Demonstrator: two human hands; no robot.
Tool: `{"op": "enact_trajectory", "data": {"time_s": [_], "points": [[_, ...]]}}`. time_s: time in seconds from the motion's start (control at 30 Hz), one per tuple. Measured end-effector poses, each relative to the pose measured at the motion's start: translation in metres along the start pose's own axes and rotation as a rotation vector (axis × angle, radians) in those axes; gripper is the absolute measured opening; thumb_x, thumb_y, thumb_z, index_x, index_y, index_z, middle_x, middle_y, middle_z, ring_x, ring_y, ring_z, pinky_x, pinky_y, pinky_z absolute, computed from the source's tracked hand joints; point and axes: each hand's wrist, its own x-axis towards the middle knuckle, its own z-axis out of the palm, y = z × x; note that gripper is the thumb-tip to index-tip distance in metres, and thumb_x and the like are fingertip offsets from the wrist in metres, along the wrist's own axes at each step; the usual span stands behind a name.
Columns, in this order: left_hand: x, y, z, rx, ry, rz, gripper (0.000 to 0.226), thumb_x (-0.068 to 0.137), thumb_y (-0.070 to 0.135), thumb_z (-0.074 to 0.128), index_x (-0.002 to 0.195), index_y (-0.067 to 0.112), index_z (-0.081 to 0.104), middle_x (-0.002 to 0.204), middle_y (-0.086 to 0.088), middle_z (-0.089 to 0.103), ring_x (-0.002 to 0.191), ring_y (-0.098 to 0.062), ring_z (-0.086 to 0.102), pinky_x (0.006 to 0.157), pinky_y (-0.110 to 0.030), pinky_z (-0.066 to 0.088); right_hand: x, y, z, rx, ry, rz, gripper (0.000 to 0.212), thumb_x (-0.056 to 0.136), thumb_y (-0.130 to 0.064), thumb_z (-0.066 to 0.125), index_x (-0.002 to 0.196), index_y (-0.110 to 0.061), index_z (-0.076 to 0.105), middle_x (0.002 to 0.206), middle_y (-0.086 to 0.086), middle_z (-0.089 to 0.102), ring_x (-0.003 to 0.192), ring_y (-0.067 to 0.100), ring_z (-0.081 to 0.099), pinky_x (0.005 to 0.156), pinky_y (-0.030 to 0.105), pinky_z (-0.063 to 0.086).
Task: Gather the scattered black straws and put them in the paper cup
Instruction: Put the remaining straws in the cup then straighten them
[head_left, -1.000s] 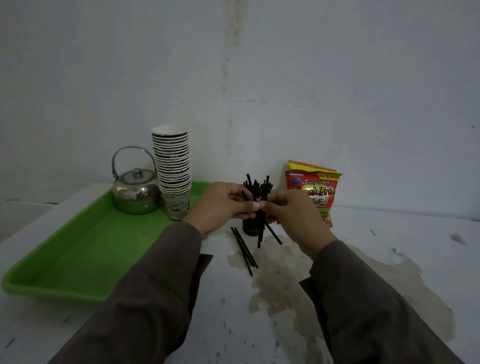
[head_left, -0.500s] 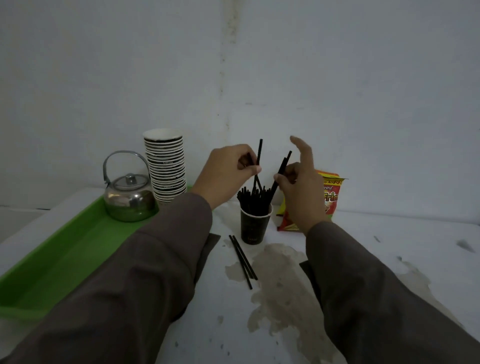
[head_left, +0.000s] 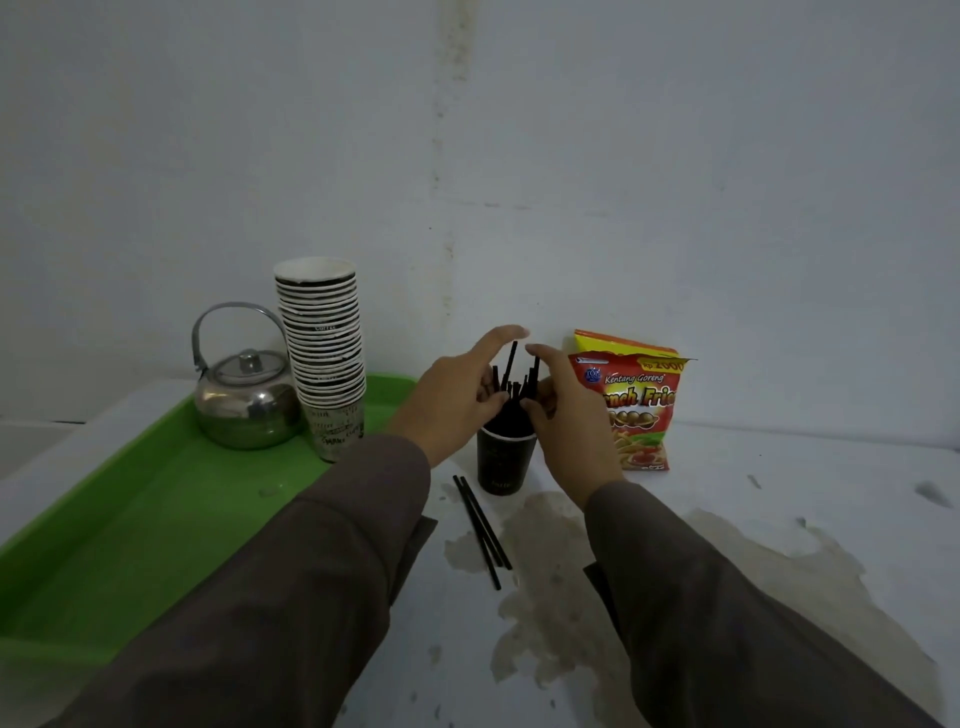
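Closing in on the bundle from both sides, the two hands now sit lower than half a second ago, when each lifted a single straw above the cup. The left hand is at the centre of the frame, forefinger stretched out straight over the top and the other fingers curled against the left side of the straws in the cup. The right hand mirrors it just right of centre, forefinger raised and thumb pressed to the right side of the bundle. Whether either hand truly pinches a straw or only steadies the bunch cannot be told.

The black paper cup stands upright on the white counter at the centre, as before, with the bundle standing on end inside it and one straw poking higher than the rest. Just below and left of the cup, two or three loose straws lie flat on the counter, side by side and slanting toward the lower right, unmoved since the earlier frames, their far ends beside a brownish stain.

At the left, a green tray carries a metal kettle with its lid on and handle up, and a tall stack of paper cups nested one in another, touching the kettle's right side. A red and yellow snack bag stands against the wall right of centre, partly behind the right hand.
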Motion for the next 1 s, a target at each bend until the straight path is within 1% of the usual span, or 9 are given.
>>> {"op": "enact_trajectory", "data": {"time_s": [0.07,0.17,0.27,0.47,0.67,0.77,0.87,0.93,1.0], "points": [[-0.002,-0.001,0.001,0.010,0.000,0.016,0.079,0.083,0.009,0.062,0.136,0.051,0.021,0.069,-0.009,0.060,0.062,-0.018,0.060,0.062,-0.027,0.052,-0.002,0.002,0.002,0.002,0.003,0.000,0.056,0.090,-0.004,0.054,0.137,-0.028,0.035,0.101,0.005,0.064,0.090,0.011,0.058,0.086,0.022,0.046],[-0.001,-0.003,0.003,0.093,-0.024,0.056,0.071,0.084,0.009,0.061,0.135,0.045,0.026,0.070,-0.005,0.060,0.063,-0.016,0.058,0.065,-0.034,0.054,-0.002,0.004,0.004,0.009,0.000,0.021,0.057,0.090,-0.005,0.053,0.138,-0.027,0.033,0.109,0.008,0.064,0.101,0.018,0.061,0.089,0.023,0.045],[-0.001,-0.005,0.006,0.151,-0.043,0.073,0.067,0.086,0.012,0.060,0.137,0.041,0.028,0.073,-0.001,0.059,0.067,-0.017,0.057,0.065,-0.032,0.052,-0.003,0.006,0.007,-0.007,-0.004,0.025,0.055,0.090,-0.006,0.053,0.138,-0.025,0.034,0.109,0.008,0.065,0.101,0.019,0.061,0.083,0.019,0.042],[-0.002,-0.011,0.014,0.343,0.060,0.158,0.034,0.092,0.022,0.052,0.125,0.018,0.056,0.100,-0.007,0.064,0.094,-0.023,0.058,0.073,-0.029,0.044,-0.004,0.013,0.014,-0.134,-0.030,-0.074,0.035,0.094,-0.009,0.046,0.128,-0.014,0.053,0.112,0.010,0.064,0.098,0.017,0.057,0.084,0.017,0.038],[-0.002,-0.019,0.019,0.507,0.197,0.253,0.022,0.088,0.022,0.057,0.105,0.015,0.069,0.094,-0.008,0.062,0.078,-0.025,0.053,0.065,-0.031,0.033,-0.004,0.016,0.017,-0.182,-0.016,-0.074,0.040,0.096,-0.010,0.041,0.136,-0.011,0.044,0.116,0.012,0.052,0.106,0.022,0.050,0.094,0.027,0.043],[-0.003,-0.015,0.018,0.442,0.149,0.226,0.032,0.090,0.017,0.052,0.121,0.015,0.061,0.097,-0.009,0.066,0.086,-0.028,0.056,0.071,-0.034,0.038,-0.005,0.009,0.011,-0.139,0.002,-0.059,0.045,0.095,-0.008,0.042,0.140,-0.014,0.037,0.120,0.009,0.047,0.106,0.015,0.046,0.097,0.024,0.041],[-0.013,-0.007,0.013,0.361,0.211,0.183,0.043,0.091,0.010,0.047,0.134,0.014,0.047,0.109,-0.011,0.064,0.098,-0.028,0.056,0.082,-0.039,0.044,-0.015,-0.002,0.004,-0.077,0.163,0.002,0.039,0.093,-0.011,0.047,0.131,-0.014,0.044,0.122,0.006,0.047,0.107,0.014,0.047,0.094,0.025,0.043],[-0.028,0.002,0.008,0.244,0.307,0.106,0.041,0.091,0.006,0.046,0.131,0.014,0.050,0.108,-0.009,0.060,0.097,-0.022,0.053,0.084,-0.033,0.043,-0.029,-0.006,0.001,-0.027,0.247,0.045,0.027,0.092,-0.011,0.051,0.119,-0.013,0.051,0.111,0.002,0.051,0.097,0.010,0.048,0.085,0.021,0.042],[-0.048,0.013,0.007,0.113,0.367,-0.022,0.032,0.090,0.006,0.047,0.119,0.014,0.055,0.101,-0.003,0.056,0.090,-0.015,0.051,0.078,-0.024,0.041,-0.045,-0.006,0.003,-0.014,0.193,0.067,0.014,0.091,-0.012,0.051,0.104,-0.011,0.058,0.095,-0.002,0.053,0.081,0.005,0.047,0.075,0.014,0.041]]}}
